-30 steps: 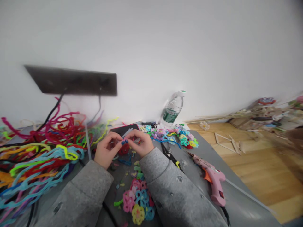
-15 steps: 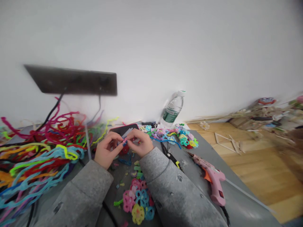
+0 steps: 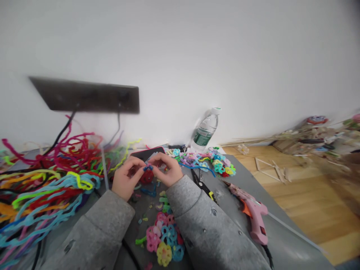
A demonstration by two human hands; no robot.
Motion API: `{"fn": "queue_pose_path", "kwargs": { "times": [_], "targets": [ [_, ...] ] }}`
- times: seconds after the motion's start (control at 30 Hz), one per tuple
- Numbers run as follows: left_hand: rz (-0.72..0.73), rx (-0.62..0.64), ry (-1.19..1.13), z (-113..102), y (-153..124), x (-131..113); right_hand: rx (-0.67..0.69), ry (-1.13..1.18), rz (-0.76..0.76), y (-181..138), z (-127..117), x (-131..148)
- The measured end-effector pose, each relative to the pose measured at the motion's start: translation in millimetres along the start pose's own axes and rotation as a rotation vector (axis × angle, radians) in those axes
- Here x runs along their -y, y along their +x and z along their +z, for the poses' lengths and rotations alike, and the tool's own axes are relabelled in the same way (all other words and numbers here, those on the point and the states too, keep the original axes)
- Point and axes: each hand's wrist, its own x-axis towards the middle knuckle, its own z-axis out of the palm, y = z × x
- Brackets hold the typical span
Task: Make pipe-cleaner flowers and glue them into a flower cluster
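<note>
My left hand point(image 3: 127, 178) and my right hand point(image 3: 165, 169) meet over the grey table point(image 3: 239, 183), both pinching a small blue pipe-cleaner piece point(image 3: 147, 168) between thumbs and fingertips. Just under it lies a red pipe-cleaner flower point(image 3: 146, 177). A blue bent piece point(image 3: 149, 192) rests on the table below the hands. Near my sleeves sits a cluster of finished pink, blue and yellow pipe-cleaner flowers point(image 3: 163, 240).
A big tangle of coloured pipe cleaners point(image 3: 47, 180) covers the left side. Behind the hands lie a phone point(image 3: 146, 153), a second heap of flowers point(image 3: 205, 159) and a water bottle point(image 3: 205, 129). Black cutters point(image 3: 203, 184) and a pink glue gun point(image 3: 251, 213) lie to the right.
My fingers have shifted slightly on the blue piece, turning it between both hands. Nothing else has moved.
</note>
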Motion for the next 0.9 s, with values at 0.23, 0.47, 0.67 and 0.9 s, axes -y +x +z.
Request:
{"fn": "queue_pose_path", "kwargs": {
  "times": [0.23, 0.47, 0.67, 0.9],
  "targets": [
    [-0.019, 0.009, 0.003, 0.6, -0.2, -1.3, 0.006, 0.186, 0.129, -1.9, 1.2, -6.5],
    [0.013, 0.018, 0.024, 1.3, -0.2, -1.5, -0.001, 0.307, 0.236, -1.9, 2.6, -10.5],
    [0.036, 0.087, 0.052, -1.4, 2.1, -4.7, 0.01, 0.323, 0.263, -1.8, 1.7, -11.7],
    [0.019, 0.102, 0.039, -2.6, 2.3, -2.6, 0.015, 0.346, 0.26, -1.7, 1.7, -11.4]
  ]
}}
